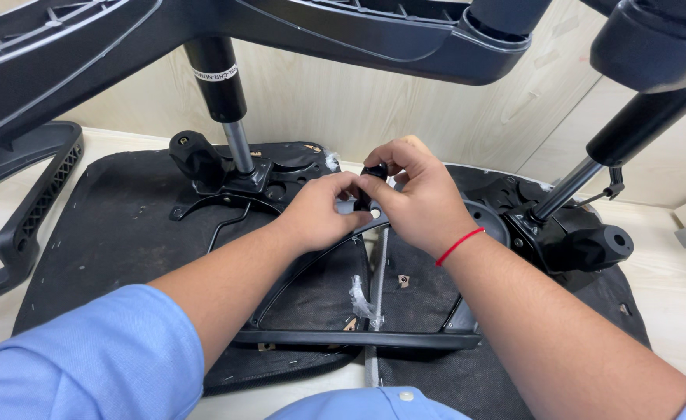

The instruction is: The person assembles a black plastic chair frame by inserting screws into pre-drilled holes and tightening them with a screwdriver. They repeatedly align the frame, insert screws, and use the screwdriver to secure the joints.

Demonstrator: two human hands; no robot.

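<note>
Two hands at work over upturned chair seats, seen from the head camera.

Left hand [321, 211] — fingers pinched together on a small black knob [371, 177], thumb and forefinger meeting at its near side. Blue sleeve [94, 358] at the elbow.

Right hand [414, 194] — fingers curled over the same knob from above and closed on it; a red thread [459, 245] circles the wrist. How far the fingertips wrap the knob cannot be told, as the knuckles hide them.

Knob — black, rounded, held between both hands just above the top corner of a black armrest frame [358, 336], which lies flat across the gap between the two seats. A scrap of clear plastic wrap [361, 299] clings to a grey strip that runs down under the frame.

Left seat [117, 233] — underside up, dark fabric, with a black mechanism plate [261, 177] bolted on. A gas lift [222, 85] stands upright from the plate, black cylinder above, bright rod below. A black lever knob [195, 155] sits just beside it.

Right seat [436, 381] — underside up, touching the left seat along the middle. A second gas lift [623, 140] rises tilted to the right from its plate, with a round black knob [599, 247] near its foot.

One chair base [343, 31] spans the top of the view. One loose armrest [36, 202] lies at far left on the pale table [669, 264].
</note>
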